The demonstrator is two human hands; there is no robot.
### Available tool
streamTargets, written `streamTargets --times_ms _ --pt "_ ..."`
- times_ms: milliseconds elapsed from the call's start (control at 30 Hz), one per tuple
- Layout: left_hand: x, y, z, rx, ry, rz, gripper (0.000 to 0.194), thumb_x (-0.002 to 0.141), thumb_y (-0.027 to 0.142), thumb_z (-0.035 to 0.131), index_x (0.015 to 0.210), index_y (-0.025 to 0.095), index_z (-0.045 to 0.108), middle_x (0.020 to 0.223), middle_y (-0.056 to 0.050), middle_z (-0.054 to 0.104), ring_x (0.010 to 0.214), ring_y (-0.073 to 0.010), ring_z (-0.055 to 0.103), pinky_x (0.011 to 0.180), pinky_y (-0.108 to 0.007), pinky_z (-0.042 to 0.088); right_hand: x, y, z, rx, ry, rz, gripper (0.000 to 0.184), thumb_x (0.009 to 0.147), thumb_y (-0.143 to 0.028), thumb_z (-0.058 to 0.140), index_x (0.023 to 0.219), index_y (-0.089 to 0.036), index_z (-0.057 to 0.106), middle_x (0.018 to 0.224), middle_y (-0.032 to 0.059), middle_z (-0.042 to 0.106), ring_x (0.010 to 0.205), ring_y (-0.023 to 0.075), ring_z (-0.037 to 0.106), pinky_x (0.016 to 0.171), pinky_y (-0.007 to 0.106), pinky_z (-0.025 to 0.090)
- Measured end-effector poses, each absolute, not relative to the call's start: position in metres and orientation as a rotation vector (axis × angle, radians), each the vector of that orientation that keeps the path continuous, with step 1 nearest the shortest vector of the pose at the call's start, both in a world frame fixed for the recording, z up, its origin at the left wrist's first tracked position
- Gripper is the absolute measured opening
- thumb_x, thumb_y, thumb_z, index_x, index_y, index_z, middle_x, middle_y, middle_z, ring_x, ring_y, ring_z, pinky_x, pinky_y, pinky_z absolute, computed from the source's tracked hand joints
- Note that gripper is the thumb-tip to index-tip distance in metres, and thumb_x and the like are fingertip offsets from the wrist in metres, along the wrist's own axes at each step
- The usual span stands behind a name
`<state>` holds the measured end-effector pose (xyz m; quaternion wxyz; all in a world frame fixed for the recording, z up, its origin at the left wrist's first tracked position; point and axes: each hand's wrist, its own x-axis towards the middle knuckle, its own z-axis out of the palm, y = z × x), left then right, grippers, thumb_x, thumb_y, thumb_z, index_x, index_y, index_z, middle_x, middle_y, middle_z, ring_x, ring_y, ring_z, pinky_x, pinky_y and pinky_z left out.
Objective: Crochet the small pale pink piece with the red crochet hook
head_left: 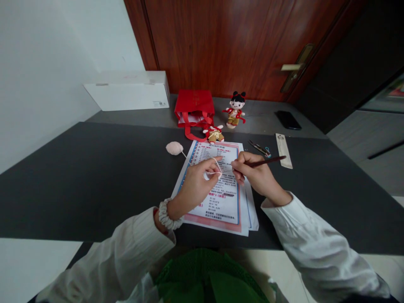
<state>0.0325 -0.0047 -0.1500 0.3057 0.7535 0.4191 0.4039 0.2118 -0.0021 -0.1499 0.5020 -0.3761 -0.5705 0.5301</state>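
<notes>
Above the printed pattern sheets [217, 212], my left hand [198, 181] pinches a small bit of pale yarn [220, 173], with a strand looped over its raised forefinger. My right hand [255, 172] grips a crochet hook [268, 161] by its dark brown handle. The hook's thin metal shaft points left and reaches the yarn at my left fingertips; whether its tip sits inside a loop is too small to tell. A pale pink yarn ball [174, 147] lies left of the sheets, its strand running toward my left hand.
Behind the sheets are a red bag [194, 103], a crocheted doll body [214, 134] and a standing crocheted doll [235, 110]. Small metal tools [259, 148], a pale ruler-like strip [283, 150] and a black phone [288, 120] lie right. A white box [129, 92] stands back left.
</notes>
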Motion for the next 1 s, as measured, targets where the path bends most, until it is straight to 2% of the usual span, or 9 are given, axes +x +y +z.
streamTargets --times_ms 67,167,267,400,467,600,700,800,1000 --pt "0.034 -0.004 -0.15 1.989 1.087 1.016 0.012 0.078 0.006 0.059 0.08 0.017 0.064 0.093 -0.003 0.072 0.078 -0.013 0.066 0.08 -0.029 0.052 0.213 -0.001 -0.15 -0.885 -1.271 1.394 0.033 0.076 -0.029 0.07 0.057 -0.019 0.045 0.044 -0.0074 0.051 0.033 0.005 0.04 0.033 0.018 0.029" --pt "0.036 -0.005 -0.15 1.992 1.04 0.94 0.01 0.078 0.008 0.058 0.076 0.017 0.062 0.105 -0.005 0.071 0.079 -0.0136 0.065 0.078 -0.029 0.052 0.215 -0.002 -0.149 -0.877 -1.148 1.535 0.035 0.073 -0.029 0.071 0.055 -0.02 0.043 0.041 -0.0087 0.047 0.03 0.0038 0.035 0.03 0.017 0.024" --pt "0.037 -0.005 -0.151 1.996 1.0 0.895 0.01 0.079 0.009 0.056 0.078 0.018 0.061 0.1 -0.004 0.072 0.083 -0.0161 0.066 0.075 -0.03 0.051 0.22 -0.002 -0.149 -0.892 -1.163 1.549 0.034 0.074 -0.028 0.07 0.055 -0.02 0.043 0.041 -0.0092 0.046 0.03 0.0035 0.034 0.03 0.017 0.024" --pt "0.038 -0.004 -0.15 1.998 0.952 0.871 0.011 0.078 0.007 0.056 0.075 0.018 0.059 0.095 -0.005 0.072 0.097 -0.0202 0.065 0.078 -0.031 0.049 0.227 -0.002 -0.151 -0.892 -1.41 1.386 0.028 0.074 -0.02 0.07 0.057 -0.018 0.047 0.044 -0.0074 0.05 0.035 0.0037 0.041 0.036 0.017 0.029" --pt "0.038 -0.004 -0.15 2.018 0.936 0.857 0.012 0.078 0.007 0.055 0.075 0.017 0.059 0.092 -0.005 0.071 0.093 -0.0191 0.065 0.077 -0.03 0.049 0.227 -0.002 -0.152 -0.894 -1.435 1.383 0.028 0.074 -0.019 0.068 0.056 -0.018 0.047 0.043 -0.0075 0.05 0.035 0.0036 0.04 0.036 0.016 0.029" --pt "0.04 -0.005 -0.152 2.055 0.935 0.835 0.014 0.077 0.006 0.053 0.08 0.017 0.062 0.081 -0.002 0.067 0.075 -0.0142 0.062 0.07 -0.027 0.047 0.222 -0.003 -0.153 -0.91 -1.136 1.605 0.032 0.073 -0.02 0.065 0.055 -0.021 0.038 0.04 -0.0104 0.041 0.031 0.0024 0.029 0.031 0.016 0.021" --pt "0.04 -0.006 -0.153 2.037 0.904 0.828 0.013 0.077 0.007 0.052 0.078 0.017 0.061 0.08 -0.001 0.066 0.076 -0.0142 0.061 0.071 -0.027 0.047 0.218 -0.005 -0.151 -0.919 -1.003 1.715 0.032 0.071 -0.018 0.064 0.057 -0.021 0.036 0.038 -0.0111 0.038 0.031 0.002 0.026 0.031 0.015 0.019" --pt "0.04 -0.006 -0.155 2.034 0.891 0.822 0.014 0.076 0.006 0.052 0.075 0.017 0.06 0.081 -0.002 0.066 0.078 -0.0149 0.062 0.072 -0.028 0.047 0.219 -0.006 -0.148 -0.92 -1.03 1.692 0.031 0.071 -0.017 0.064 0.056 -0.021 0.037 0.038 -0.0103 0.04 0.031 0.002 0.027 0.031 0.014 0.02" --pt "0.042 -0.005 -0.158 2.008 0.874 0.808 0.015 0.074 0.006 0.054 0.081 0.017 0.062 0.085 -0.002 0.066 0.079 -0.0153 0.061 0.074 -0.03 0.046 0.226 -0.002 -0.155 -0.889 -0.978 1.86 0.032 0.071 -0.017 0.065 0.058 -0.021 0.036 0.039 -0.0113 0.038 0.032 0.002 0.025 0.032 0.014 0.021"
